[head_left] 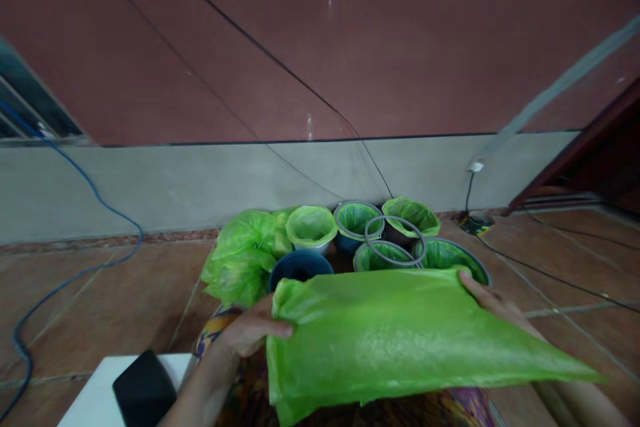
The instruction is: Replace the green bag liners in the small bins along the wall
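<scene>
A flat green plastic bag (390, 340) is stretched out in front of me, held at both ends. My left hand (250, 332) grips its left edge, thumb on top. My right hand (493, 301) holds its far right corner, mostly hidden behind the bag. Just beyond the bag stands an unlined dark blue pot (300, 265). Behind it are several pots lined with green bags (355, 220), and a loose grey ring (395, 241) rests on top of them.
A heap of green bags (243, 253) lies left of the pots. A white box (100, 397) with a black object (144, 390) on it sits at lower left. A blue cable (75, 273) and black cables (540, 270) run over the tiled floor by the wall.
</scene>
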Action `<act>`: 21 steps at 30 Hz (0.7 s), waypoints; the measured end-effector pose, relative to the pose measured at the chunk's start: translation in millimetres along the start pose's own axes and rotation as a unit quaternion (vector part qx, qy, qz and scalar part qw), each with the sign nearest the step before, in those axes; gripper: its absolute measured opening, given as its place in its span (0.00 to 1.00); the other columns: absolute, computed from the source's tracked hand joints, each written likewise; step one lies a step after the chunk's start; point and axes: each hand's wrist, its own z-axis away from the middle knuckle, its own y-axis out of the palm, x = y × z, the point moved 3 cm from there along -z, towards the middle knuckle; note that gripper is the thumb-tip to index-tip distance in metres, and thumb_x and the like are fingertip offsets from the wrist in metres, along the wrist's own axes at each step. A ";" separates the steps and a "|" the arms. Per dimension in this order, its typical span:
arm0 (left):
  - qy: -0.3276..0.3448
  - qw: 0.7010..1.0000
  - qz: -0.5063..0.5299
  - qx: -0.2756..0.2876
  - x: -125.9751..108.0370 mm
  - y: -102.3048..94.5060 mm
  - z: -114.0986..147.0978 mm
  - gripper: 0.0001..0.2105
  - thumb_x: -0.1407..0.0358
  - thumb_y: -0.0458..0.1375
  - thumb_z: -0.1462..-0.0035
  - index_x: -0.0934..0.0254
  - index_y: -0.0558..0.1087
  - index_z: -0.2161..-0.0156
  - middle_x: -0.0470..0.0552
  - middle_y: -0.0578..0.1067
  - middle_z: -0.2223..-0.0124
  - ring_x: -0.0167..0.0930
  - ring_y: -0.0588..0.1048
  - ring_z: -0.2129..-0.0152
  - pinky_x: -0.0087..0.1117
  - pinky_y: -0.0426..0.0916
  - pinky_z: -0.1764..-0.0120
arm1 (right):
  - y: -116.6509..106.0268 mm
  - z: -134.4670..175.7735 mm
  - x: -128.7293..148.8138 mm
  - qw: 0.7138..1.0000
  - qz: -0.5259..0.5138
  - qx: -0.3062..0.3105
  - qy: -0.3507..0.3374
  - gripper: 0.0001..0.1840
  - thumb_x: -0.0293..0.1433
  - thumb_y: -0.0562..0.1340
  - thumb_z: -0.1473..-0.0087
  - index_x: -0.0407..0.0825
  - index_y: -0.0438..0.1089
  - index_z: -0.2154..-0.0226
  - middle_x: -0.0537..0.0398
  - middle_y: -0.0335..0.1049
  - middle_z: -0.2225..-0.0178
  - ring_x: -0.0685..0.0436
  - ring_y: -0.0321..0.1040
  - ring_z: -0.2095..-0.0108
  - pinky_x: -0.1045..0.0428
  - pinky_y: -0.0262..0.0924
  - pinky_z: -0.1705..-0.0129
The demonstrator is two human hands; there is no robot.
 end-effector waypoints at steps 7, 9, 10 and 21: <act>-0.027 0.996 -0.080 -0.035 1.8 -12.6 -5.4 0.23 0.60 0.71 0.63 0.61 0.79 0.57 0.53 0.81 0.56 0.45 0.76 0.53 0.45 0.70 0.48 | 8.0 15.9 -12.8 0.961 -0.136 0.209 0.117 0.36 0.59 0.55 0.48 0.50 0.72 0.50 0.42 0.79 0.59 0.34 0.76 0.57 0.43 0.70 0.53; -0.031 0.993 -0.084 -0.076 5.0 -17.0 -8.2 0.21 0.59 0.70 0.62 0.61 0.79 0.59 0.53 0.81 0.57 0.45 0.76 0.53 0.44 0.71 0.49 | 7.3 17.9 -19.8 0.953 -0.137 0.240 0.121 0.35 0.58 0.55 0.47 0.50 0.74 0.53 0.41 0.78 0.57 0.34 0.75 0.54 0.43 0.69 0.50; -0.033 0.992 -0.084 -0.092 7.6 -18.8 -9.6 0.20 0.59 0.69 0.62 0.61 0.79 0.59 0.53 0.81 0.57 0.45 0.77 0.54 0.44 0.71 0.50 | 6.7 18.8 -24.0 0.952 -0.119 0.253 0.121 0.33 0.57 0.57 0.48 0.50 0.75 0.54 0.41 0.78 0.56 0.34 0.74 0.53 0.43 0.68 0.48; -0.008 0.959 -0.236 -0.158 27.7 -36.0 -20.0 0.17 0.57 0.62 0.52 0.63 0.77 0.58 0.52 0.81 0.57 0.40 0.77 0.55 0.40 0.70 0.48 | 7.8 7.5 -35.1 0.975 0.135 0.177 0.000 0.21 0.46 0.70 0.58 0.49 0.75 0.66 0.45 0.80 0.66 0.36 0.77 0.66 0.47 0.73 0.63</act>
